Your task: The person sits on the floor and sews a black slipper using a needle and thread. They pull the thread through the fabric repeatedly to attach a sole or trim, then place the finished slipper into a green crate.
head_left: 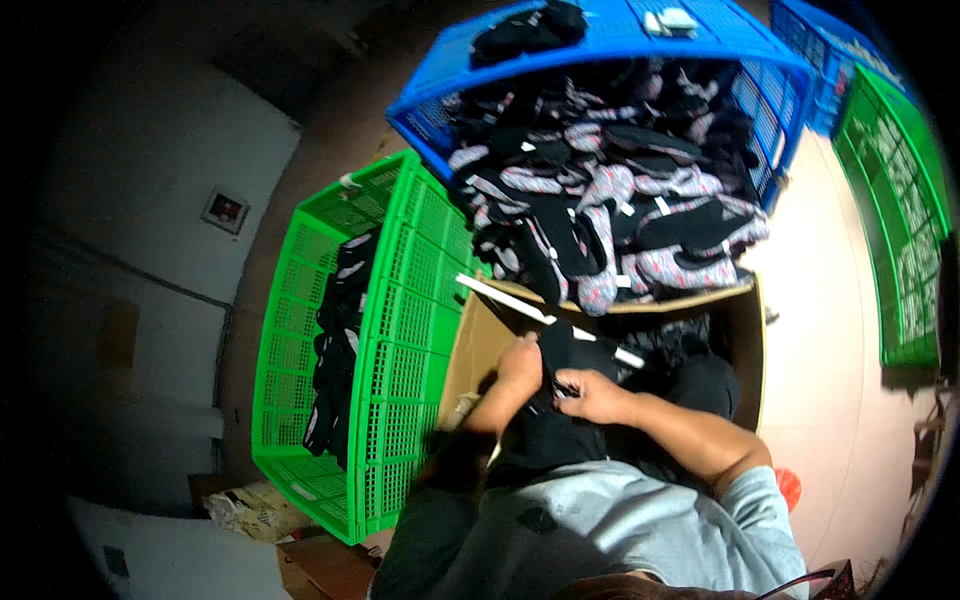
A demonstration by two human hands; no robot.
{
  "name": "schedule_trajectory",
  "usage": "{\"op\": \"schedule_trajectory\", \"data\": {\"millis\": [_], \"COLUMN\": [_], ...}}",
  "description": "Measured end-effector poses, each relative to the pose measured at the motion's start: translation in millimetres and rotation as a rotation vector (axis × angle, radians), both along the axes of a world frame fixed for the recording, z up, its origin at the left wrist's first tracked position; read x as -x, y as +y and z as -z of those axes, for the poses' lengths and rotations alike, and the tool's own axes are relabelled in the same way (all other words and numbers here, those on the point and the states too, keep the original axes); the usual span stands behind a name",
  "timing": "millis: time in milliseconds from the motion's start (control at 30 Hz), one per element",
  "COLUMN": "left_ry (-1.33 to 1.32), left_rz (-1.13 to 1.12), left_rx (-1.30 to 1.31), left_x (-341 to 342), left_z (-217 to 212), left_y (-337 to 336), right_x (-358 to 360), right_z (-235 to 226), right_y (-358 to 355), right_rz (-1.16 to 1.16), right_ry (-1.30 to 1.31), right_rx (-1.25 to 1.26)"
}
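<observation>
Between both hands, above my lap, a black slipper-shaped piece [557, 343] is held up; its lower part blends into my dark trousers. My left hand [519, 368] is closed against its left side, fingers partly hidden. From the right, my right hand [596, 396] pinches its lower part with thumb and fingers, where a small pale spot shows. Just beyond the hands, a thin white bar [510, 298] lies slantwise across an open cardboard box [735, 300]. Dark items [672, 340] lie inside that box.
A blue crate [600, 50] lies tipped toward me, heaped with black and floral-patterned slippers [605, 190]. At left a green crate [405, 350] holds more black slippers [335, 370]. Another green crate [890, 200] and a blue one [815, 60] stand at right.
</observation>
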State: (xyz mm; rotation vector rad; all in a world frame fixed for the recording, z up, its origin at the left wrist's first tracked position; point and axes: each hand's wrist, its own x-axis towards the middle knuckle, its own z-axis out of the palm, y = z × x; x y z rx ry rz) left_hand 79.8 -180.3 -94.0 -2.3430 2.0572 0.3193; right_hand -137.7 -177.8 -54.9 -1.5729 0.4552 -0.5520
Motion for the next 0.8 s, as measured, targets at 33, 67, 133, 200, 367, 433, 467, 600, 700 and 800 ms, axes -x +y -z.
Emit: {"op": "schedule_trajectory", "data": {"millis": [33, 67, 133, 200, 367, 433, 467, 600, 700, 800], "left_ry": [0.022, 0.006, 0.038, -0.094, -0.124, -0.104, 0.01, 0.621, 0.996, 1.66], "left_rz": [0.002, 0.028, -0.023, 0.146, 0.224, 0.215, 0.169, -0.289, -0.434, -0.543], "left_rx": [0.006, 0.131, 0.191, 0.191, 0.242, 0.264, 0.273, 0.631, 0.726, 0.624], "left_x": [5, 0, -7, 0, 19, 21, 25, 9, 3, 2], "left_z": [-5, -7, -6, -30, -78, -87, -103, -100, -101, -104], "left_y": [0, 14, 33, 45, 71, 78, 79, 88, 79, 75], "right_x": [2, -2, -5, 3, 18, 24, 27, 33, 34, 33], "right_z": [3, 2, 2, -6, -12, -1, 10, -30, -21, -10], "right_y": [-1, 3, 12, 18, 22, 13, 12, 7, 2, 2], "right_rz": [-0.012, -0.039, -0.083, -0.125, 0.018, 0.063, 0.121, 0.253, 0.273, 0.239], "right_ry": [-0.014, -0.028, -0.003, 0.006, 0.016, 0.049, 0.042, 0.148, -0.008, -0.087], "right_rx": [-0.048, -0.069, -0.062, -0.115, -0.193, -0.07, -0.166, -0.395, -0.533, -0.644]}}
